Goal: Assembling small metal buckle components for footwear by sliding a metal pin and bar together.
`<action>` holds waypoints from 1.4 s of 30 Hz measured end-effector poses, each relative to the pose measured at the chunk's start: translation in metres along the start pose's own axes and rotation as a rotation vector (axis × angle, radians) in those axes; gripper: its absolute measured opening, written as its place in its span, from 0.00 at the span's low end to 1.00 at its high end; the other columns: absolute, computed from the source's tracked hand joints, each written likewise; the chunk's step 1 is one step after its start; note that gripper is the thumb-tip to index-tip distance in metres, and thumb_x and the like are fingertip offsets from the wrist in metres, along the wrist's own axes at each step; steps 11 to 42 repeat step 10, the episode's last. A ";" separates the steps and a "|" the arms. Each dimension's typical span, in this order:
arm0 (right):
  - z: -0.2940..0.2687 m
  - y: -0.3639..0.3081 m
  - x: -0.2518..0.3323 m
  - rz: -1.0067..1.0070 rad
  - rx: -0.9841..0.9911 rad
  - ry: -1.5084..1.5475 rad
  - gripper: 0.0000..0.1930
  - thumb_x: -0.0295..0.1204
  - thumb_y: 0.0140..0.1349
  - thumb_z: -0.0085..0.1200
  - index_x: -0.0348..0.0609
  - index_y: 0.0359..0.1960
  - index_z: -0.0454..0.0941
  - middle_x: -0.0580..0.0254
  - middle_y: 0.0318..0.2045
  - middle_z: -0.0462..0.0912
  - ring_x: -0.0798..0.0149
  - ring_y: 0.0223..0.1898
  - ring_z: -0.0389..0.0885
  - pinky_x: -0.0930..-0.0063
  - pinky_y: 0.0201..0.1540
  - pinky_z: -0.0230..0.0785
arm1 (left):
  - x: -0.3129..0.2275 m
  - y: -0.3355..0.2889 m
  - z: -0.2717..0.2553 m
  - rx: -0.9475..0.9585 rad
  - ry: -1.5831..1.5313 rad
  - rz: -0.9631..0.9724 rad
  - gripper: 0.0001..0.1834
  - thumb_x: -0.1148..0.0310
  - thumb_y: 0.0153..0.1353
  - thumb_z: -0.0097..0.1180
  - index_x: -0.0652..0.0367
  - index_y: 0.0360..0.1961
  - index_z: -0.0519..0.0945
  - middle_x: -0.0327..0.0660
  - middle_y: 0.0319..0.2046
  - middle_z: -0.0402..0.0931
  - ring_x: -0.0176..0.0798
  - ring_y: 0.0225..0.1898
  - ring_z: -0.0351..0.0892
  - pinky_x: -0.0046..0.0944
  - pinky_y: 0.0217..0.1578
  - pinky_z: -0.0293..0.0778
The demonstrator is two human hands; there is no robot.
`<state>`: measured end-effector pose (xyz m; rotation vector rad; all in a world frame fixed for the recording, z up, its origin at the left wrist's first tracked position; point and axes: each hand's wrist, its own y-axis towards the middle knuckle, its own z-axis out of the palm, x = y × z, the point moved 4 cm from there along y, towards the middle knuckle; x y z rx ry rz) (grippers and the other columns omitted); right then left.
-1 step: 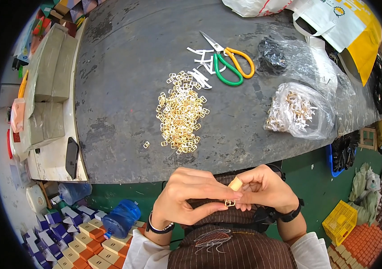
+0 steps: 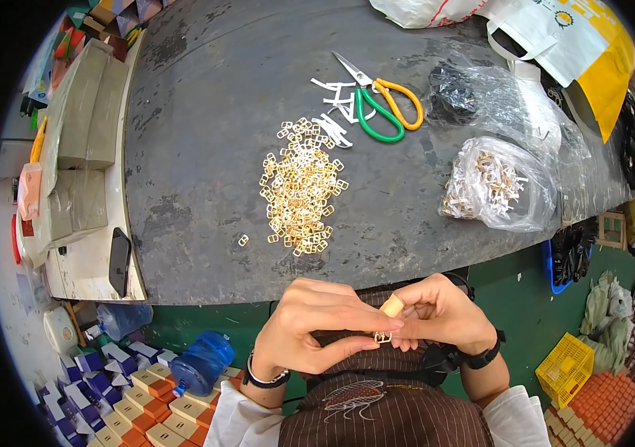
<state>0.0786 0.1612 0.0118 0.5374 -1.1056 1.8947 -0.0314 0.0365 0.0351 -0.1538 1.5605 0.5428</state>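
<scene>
Close in front of my apron, both hands meet at a small gold buckle. My left hand pinches it between thumb and forefinger. My right hand is closed against the left fingertips, with a yellow wrap around one finger; whatever lies between its fingers is hidden. Beyond my hands, a heap of gold buckles lies on the dark table, with one loose buckle to its left. White strips lie at the heap's far end, beside scissors with one green and one orange handle.
At the right sits a clear bag of buckles with white strips, near crumpled clear plastic and a yellow-white bag. A black phone rests on the left ledge. Below are a blue water bottle and a yellow crate.
</scene>
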 end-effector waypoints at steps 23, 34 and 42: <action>-0.001 0.002 -0.008 -0.030 0.104 0.196 0.10 0.28 0.61 0.56 0.35 0.42 0.78 0.59 0.28 0.83 0.73 0.24 0.81 0.85 0.27 0.73 | 0.003 -0.001 0.001 0.003 0.025 -0.010 0.15 0.82 0.37 0.63 0.62 0.32 0.85 0.45 0.27 0.83 0.38 0.23 0.81 0.29 0.23 0.72; -0.001 0.002 -0.008 -0.030 0.104 0.196 0.10 0.28 0.61 0.56 0.35 0.42 0.78 0.59 0.28 0.83 0.73 0.24 0.81 0.85 0.27 0.73 | 0.003 -0.001 0.001 0.003 0.025 -0.010 0.15 0.82 0.37 0.63 0.62 0.32 0.85 0.45 0.27 0.83 0.38 0.23 0.81 0.29 0.23 0.72; -0.001 0.002 -0.008 -0.030 0.104 0.196 0.10 0.28 0.61 0.56 0.35 0.42 0.78 0.59 0.28 0.83 0.73 0.24 0.81 0.85 0.27 0.73 | 0.003 -0.001 0.001 0.003 0.025 -0.010 0.15 0.82 0.37 0.63 0.62 0.32 0.85 0.45 0.27 0.83 0.38 0.23 0.81 0.29 0.23 0.72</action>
